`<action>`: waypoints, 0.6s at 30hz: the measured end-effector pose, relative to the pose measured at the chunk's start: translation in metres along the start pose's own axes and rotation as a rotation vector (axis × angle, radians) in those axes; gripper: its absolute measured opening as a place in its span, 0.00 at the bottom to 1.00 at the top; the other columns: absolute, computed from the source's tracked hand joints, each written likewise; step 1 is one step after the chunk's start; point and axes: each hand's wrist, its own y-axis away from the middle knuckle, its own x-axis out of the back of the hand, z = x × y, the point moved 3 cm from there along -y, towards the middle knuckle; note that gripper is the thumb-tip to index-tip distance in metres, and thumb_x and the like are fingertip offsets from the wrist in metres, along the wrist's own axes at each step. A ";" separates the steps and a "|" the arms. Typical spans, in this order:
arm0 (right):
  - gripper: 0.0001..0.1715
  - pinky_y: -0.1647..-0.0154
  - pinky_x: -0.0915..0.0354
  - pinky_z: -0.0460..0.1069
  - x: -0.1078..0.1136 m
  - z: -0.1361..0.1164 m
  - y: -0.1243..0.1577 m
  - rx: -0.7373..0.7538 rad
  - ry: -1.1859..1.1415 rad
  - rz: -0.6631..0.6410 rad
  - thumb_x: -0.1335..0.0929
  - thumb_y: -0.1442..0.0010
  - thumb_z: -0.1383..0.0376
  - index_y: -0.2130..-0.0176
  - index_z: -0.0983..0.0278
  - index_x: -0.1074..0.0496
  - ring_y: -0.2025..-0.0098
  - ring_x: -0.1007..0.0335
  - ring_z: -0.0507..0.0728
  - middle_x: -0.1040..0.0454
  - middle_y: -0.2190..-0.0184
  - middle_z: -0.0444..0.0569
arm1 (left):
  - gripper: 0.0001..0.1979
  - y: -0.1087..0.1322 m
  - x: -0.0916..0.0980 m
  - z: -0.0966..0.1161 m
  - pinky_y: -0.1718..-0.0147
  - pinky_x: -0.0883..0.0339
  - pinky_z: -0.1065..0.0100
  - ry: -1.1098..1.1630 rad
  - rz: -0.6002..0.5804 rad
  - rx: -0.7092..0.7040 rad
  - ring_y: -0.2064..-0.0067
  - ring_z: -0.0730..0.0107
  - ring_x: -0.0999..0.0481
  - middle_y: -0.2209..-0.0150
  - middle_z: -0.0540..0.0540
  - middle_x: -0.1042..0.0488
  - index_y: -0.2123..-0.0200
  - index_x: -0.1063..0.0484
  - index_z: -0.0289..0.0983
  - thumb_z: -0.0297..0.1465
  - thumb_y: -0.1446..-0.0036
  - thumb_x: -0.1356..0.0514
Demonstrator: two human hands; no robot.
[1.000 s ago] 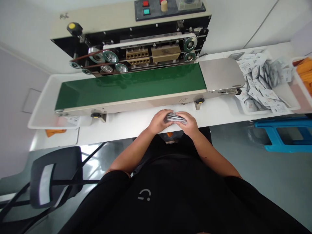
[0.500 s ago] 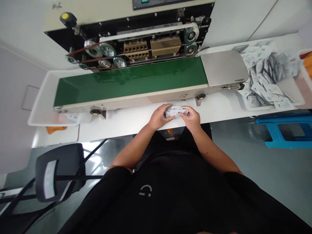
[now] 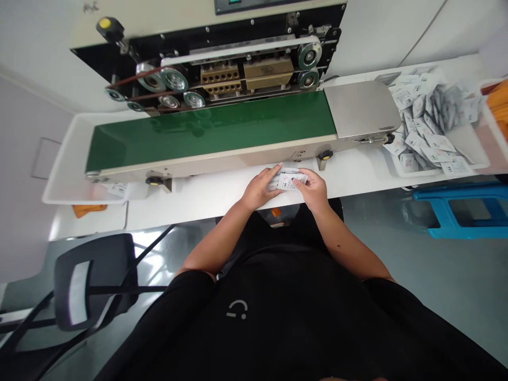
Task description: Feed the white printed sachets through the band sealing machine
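Note:
Several small white printed packets (image 3: 291, 181) are held between my two hands over the front edge of the white table (image 3: 190, 200). My left hand (image 3: 257, 188) is closed around their left side, its fingers lying along the top edges. From the right, my right hand (image 3: 313, 188) pinches the front packet, thumb on its printed face. That front packet stands slightly tilted against the others. Just beyond my hands is the pale side of a conveyor with a green belt (image 3: 214, 129).
A sealing machine (image 3: 238, 69) with rollers and belts stands behind the conveyor. On the right, a white bin (image 3: 482, 166) holds many packets; another white bin (image 3: 55, 185) sits at left. A blue stool (image 3: 448, 214) and a black chair (image 3: 103, 270) stand on the floor.
The front packet has shifted and tilted up at its right side in my right hand. My left fingers have stretched farther over the packets. The whole view has slid slightly left.

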 end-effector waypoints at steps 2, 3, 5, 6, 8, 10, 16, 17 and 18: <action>0.30 0.44 0.21 0.58 0.001 -0.005 0.000 -0.034 0.004 -0.015 0.22 0.41 0.52 0.43 0.62 0.21 0.47 0.19 0.62 0.19 0.47 0.53 | 0.45 0.001 0.000 0.000 0.48 0.25 0.57 -0.021 0.001 0.004 0.48 0.54 0.21 0.43 0.38 0.24 0.26 0.41 0.47 0.42 0.41 0.27; 0.30 0.44 0.21 0.58 0.003 -0.008 0.001 -0.059 0.008 -0.025 0.22 0.41 0.52 0.43 0.62 0.20 0.48 0.19 0.62 0.19 0.47 0.53 | 0.43 0.001 0.000 0.000 0.47 0.25 0.57 -0.028 0.006 0.009 0.47 0.54 0.21 0.43 0.39 0.24 0.27 0.39 0.46 0.41 0.41 0.27; 0.30 0.45 0.22 0.58 0.006 -0.018 0.003 -0.106 0.025 -0.042 0.22 0.42 0.51 0.44 0.62 0.19 0.49 0.19 0.62 0.19 0.48 0.52 | 0.40 0.002 0.001 0.001 0.46 0.26 0.58 -0.031 0.021 0.019 0.46 0.54 0.21 0.43 0.39 0.24 0.29 0.37 0.45 0.39 0.41 0.27; 0.30 0.45 0.22 0.57 0.008 -0.024 0.003 -0.123 0.033 -0.049 0.22 0.42 0.51 0.45 0.62 0.18 0.49 0.19 0.62 0.18 0.49 0.52 | 0.39 0.002 0.001 0.001 0.46 0.26 0.58 -0.030 0.027 0.020 0.45 0.54 0.21 0.43 0.39 0.24 0.30 0.36 0.45 0.37 0.41 0.27; 0.29 0.47 0.22 0.57 0.013 -0.036 0.003 -0.137 0.045 -0.061 0.22 0.42 0.50 0.46 0.61 0.18 0.51 0.19 0.61 0.18 0.50 0.52 | 0.35 0.002 0.001 0.001 0.44 0.26 0.58 -0.026 0.034 0.015 0.43 0.55 0.22 0.44 0.40 0.24 0.32 0.34 0.43 0.35 0.41 0.28; 0.27 0.50 0.22 0.56 0.017 -0.046 0.001 -0.142 0.050 -0.076 0.22 0.41 0.50 0.47 0.61 0.17 0.54 0.19 0.61 0.18 0.53 0.52 | 0.33 0.003 0.000 0.001 0.44 0.26 0.59 -0.023 0.036 0.007 0.43 0.56 0.21 0.44 0.40 0.24 0.34 0.33 0.43 0.34 0.40 0.28; 0.29 0.53 0.23 0.54 0.007 -0.044 -0.007 -0.258 -0.058 -0.142 0.23 0.44 0.52 0.47 0.63 0.20 0.58 0.20 0.58 0.18 0.57 0.51 | 0.38 0.002 0.000 0.001 0.44 0.25 0.59 -0.025 0.059 -0.021 0.43 0.56 0.21 0.43 0.40 0.24 0.30 0.37 0.43 0.29 0.41 0.29; 0.30 0.52 0.23 0.54 0.003 -0.041 -0.006 -0.280 -0.088 -0.148 0.23 0.45 0.52 0.47 0.63 0.21 0.58 0.20 0.58 0.18 0.56 0.51 | 0.38 0.002 0.001 0.001 0.45 0.25 0.59 -0.026 0.059 -0.028 0.44 0.57 0.21 0.44 0.40 0.24 0.30 0.37 0.43 0.28 0.41 0.29; 0.31 0.51 0.23 0.54 0.000 -0.040 -0.006 -0.294 -0.112 -0.151 0.23 0.45 0.52 0.46 0.63 0.21 0.57 0.20 0.57 0.18 0.56 0.51 | 0.38 0.002 0.002 0.001 0.45 0.25 0.59 -0.023 0.062 -0.040 0.44 0.57 0.21 0.44 0.40 0.24 0.30 0.36 0.43 0.27 0.41 0.29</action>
